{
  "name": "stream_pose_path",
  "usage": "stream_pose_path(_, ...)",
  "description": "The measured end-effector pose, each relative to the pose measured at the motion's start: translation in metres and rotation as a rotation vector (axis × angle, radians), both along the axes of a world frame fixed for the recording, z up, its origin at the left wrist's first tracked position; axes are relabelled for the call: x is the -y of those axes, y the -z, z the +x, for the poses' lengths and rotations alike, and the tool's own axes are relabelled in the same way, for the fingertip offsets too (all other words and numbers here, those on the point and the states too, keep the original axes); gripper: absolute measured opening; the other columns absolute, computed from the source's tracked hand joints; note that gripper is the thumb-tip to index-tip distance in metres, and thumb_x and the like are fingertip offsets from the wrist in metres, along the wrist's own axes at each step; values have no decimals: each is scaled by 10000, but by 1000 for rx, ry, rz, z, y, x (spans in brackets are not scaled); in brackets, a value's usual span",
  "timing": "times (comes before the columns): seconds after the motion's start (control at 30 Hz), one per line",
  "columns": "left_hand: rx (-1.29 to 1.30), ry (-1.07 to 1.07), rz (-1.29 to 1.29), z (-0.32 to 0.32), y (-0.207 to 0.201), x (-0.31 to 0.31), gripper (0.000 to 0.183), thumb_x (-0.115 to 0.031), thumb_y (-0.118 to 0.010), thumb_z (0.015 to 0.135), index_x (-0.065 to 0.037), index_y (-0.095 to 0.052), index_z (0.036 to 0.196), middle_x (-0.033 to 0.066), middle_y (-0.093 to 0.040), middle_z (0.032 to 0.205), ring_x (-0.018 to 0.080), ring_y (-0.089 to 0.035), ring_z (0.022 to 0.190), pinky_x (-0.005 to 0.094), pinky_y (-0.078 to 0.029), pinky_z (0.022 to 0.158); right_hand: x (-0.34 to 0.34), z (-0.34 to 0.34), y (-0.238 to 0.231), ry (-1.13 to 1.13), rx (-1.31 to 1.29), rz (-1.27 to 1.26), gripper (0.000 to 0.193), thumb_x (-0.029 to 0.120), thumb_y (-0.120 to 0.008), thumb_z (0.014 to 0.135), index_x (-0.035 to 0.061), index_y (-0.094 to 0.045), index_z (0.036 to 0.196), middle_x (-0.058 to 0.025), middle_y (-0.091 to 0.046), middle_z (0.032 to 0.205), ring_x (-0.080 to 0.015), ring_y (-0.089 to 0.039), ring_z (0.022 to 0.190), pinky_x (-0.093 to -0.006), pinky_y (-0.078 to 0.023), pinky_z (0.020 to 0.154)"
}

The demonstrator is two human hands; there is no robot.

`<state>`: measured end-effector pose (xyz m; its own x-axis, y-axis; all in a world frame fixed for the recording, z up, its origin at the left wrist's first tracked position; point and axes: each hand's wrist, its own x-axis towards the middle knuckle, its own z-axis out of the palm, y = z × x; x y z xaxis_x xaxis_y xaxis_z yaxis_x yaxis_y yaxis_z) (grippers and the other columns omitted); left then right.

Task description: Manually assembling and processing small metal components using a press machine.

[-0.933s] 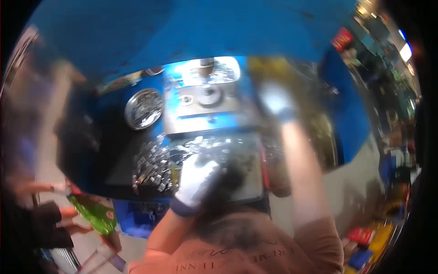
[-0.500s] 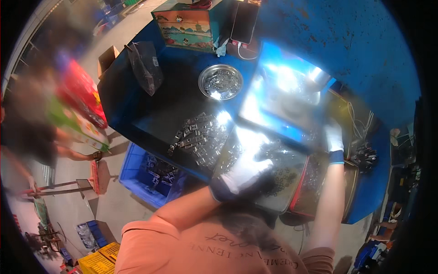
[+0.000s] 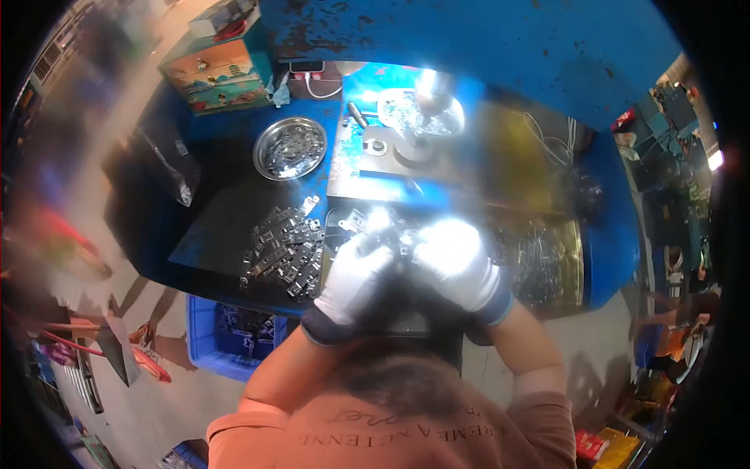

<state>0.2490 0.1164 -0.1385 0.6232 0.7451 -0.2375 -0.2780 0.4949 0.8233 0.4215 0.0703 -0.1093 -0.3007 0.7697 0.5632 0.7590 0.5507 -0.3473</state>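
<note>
My left hand [image 3: 353, 280] and my right hand [image 3: 457, 262] wear white gloves with dark cuffs. They are close together above a tray [image 3: 331, 234] at the front of the bench, fingertips nearly meeting. The fingers of both hands are bent inward, and small shiny pieces show around them. Strong glare hides what is pinched there. Left of my left hand lies a loose pile of small metal clips or brackets [image 3: 283, 252]. Just beyond my hands is a metal press tool [image 3: 402, 160] on a blue base, under a bright lamp.
A round steel bowl [image 3: 323, 160] of small metal parts stands beyond the pile. To the right is a bin [image 3: 580, 273] with thin pieces. A blue crate [image 3: 200, 336] sits below the left edge. Further back are a painted drawer box [image 3: 219, 82], a phone [image 3: 306, 68] and a plastic bag [image 3: 176, 168].
My right hand has come left from the bins at the right to meet my left hand over the tray. The view has turned, shifting the bench across the picture.
</note>
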Motion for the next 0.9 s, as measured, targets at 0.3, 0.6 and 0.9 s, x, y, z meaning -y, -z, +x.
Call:
stream_pose_path(0.3,86,36,-58,3,6,4,456,-53,-497,875,2,-429,1323,23,-600,962,65,-536,721,183,-435,630,12,3,-7,-58,210,-4,69,141,-631,692,94,-589,719,-69,-582,771,-233,-557,673,-359,-439,601)
stream_pose_path(0.6,-12,-85,357,29,-10,-56,268,-48,-533,854,-1,-533,1118,13,-570,800,70,-511,641,199,-407,559,-40,30,33,253,-769,-225,316,118,-620,825,2,-483,1086,-105,-607,983,-210,-597,833,-296,-505,655)
stream_pose_path(0.9,-225,-134,766,66,-17,-116,123,-181,-567,880,-80,-601,941,-24,-580,759,47,-520,649,185,-411,561,-87,42,3,106,-1483,-362,154,78,-557,845,4,-561,980,-107,-630,811,-157,-613,563,-240,-495,469)
